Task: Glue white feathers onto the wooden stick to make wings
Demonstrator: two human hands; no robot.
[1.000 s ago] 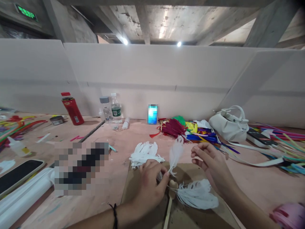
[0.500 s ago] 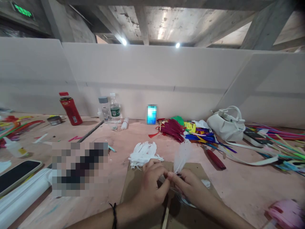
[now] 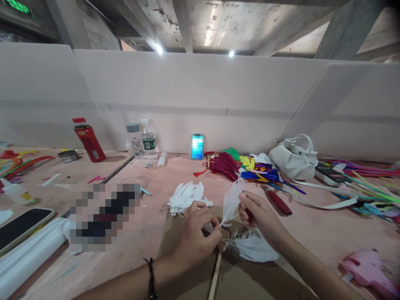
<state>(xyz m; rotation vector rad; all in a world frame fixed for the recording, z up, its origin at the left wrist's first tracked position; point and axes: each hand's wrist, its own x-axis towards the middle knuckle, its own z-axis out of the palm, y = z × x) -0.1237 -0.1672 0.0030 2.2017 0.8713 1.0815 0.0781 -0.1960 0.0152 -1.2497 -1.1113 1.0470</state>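
My left hand (image 3: 200, 231) pinches the quill end of a white feather (image 3: 230, 204), which stands upright over the cardboard. My right hand (image 3: 258, 210) has its thumb and fingers closed at the feather's right edge, near the upper part. Below the hands a wooden stick (image 3: 216, 271) lies on the brown cardboard (image 3: 175, 235). Several white feathers (image 3: 254, 246) fan out to the right from the stick's top end; my left fingers partly hide the join. A pile of white feathers (image 3: 189, 196) lies just behind my left hand.
Coloured feathers (image 3: 225, 164), a white handbag (image 3: 293, 156) and a dark red tool handle (image 3: 279, 203) lie behind to the right. A pink glue gun (image 3: 368, 268) is at the near right. Bottles, including a red bottle (image 3: 89, 139), stand at the back left.
My right hand has moved up and right from the feather's base to its upper edge, uncovering the fanned feathers below. My left hand stays at the quill. The view has shifted slightly.
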